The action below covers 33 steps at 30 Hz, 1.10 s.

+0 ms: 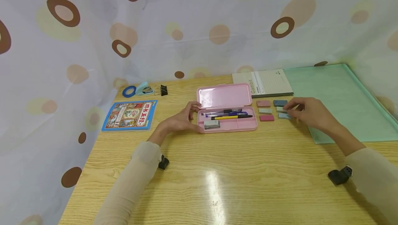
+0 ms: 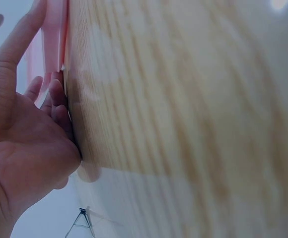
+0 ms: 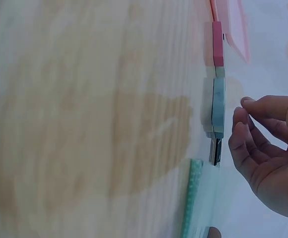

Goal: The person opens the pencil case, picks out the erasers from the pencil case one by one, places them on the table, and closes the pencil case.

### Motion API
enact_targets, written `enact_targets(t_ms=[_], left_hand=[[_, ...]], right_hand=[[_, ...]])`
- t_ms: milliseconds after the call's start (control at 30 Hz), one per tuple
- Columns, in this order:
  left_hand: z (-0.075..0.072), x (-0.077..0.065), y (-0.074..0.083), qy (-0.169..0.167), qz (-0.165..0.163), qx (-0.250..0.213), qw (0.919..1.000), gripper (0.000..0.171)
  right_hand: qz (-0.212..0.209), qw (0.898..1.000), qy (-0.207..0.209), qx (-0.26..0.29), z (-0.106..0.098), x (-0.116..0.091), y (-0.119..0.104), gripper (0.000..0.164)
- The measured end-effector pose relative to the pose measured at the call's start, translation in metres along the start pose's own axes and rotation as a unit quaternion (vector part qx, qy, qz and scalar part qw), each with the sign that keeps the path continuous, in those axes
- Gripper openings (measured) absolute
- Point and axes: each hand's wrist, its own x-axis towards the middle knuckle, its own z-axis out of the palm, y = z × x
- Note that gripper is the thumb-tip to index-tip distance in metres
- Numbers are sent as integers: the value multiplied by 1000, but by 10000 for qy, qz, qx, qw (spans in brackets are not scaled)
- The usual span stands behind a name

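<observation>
In the head view my left hand (image 1: 183, 119) grips the left end of an open pink pencil case (image 1: 228, 130), thumb at the front and fingers behind. The case holds several pens, including a yellow pen (image 1: 228, 117), and a whitish eraser (image 1: 211, 124) in its front left compartment. My right hand (image 1: 314, 112) hovers with thumb and fingertips close together at a pale eraser (image 1: 281, 109). That eraser lies between a dark blue eraser (image 1: 280, 103) and a light blue eraser (image 3: 218, 104). In the right wrist view the fingertips show nothing between them.
Left of the right-hand erasers lie a pink eraser (image 1: 263, 103), a pale green eraser (image 1: 265, 111) and a magenta eraser (image 1: 266, 118). A notebook (image 1: 270, 81) and green mat (image 1: 348, 104) lie behind and right. At left are a booklet (image 1: 130, 115), blue tape (image 1: 129, 91) and binder clip (image 1: 163, 90).
</observation>
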Motion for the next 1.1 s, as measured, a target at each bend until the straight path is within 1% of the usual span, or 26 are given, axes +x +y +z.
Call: enact_targets(t_ms=[100,167,233,367,433,500,633,767,867,1033,1100], left_hand=[[0,0,0,-6,16,-24,10000,96],[1,1,-1,-19,32,-29,10000,96],[1,1,-1,-17,33,-31,10000,96],[1,1,-2,8,10,-29,10000,96],[1,1,-2,18,8,-31,10000,96],[0,1,-2,19,19,-30,10000,96],[0,1,-1,21,20,-43,10000,97],[1,1,-1,25,16,-53,10000,97],[1,1,-1,12,24,-57,10000,95],[1,1,-1,26,34,-77,10000,95],[1,1,0,33,49,-61,10000,95]], right_hand=[[-121,9998,87,165,1,2,-4,19],[-212,9992,46,349,3,4,-9,21],[-294,9978,-79,588,7,7,-14,23],[-337,9930,-494,1017,20,15,-30,32],[-371,9905,-668,1145,28,19,-39,34],[-390,9878,-807,1272,35,22,-48,35],[-568,9827,-968,1472,48,30,-66,30],[-742,9792,-1058,1566,62,38,-83,28],[-788,9780,-1139,1561,72,43,-95,26],[-867,9723,-1312,1732,89,51,-111,26],[-906,9738,-1314,1622,96,55,-117,26]])
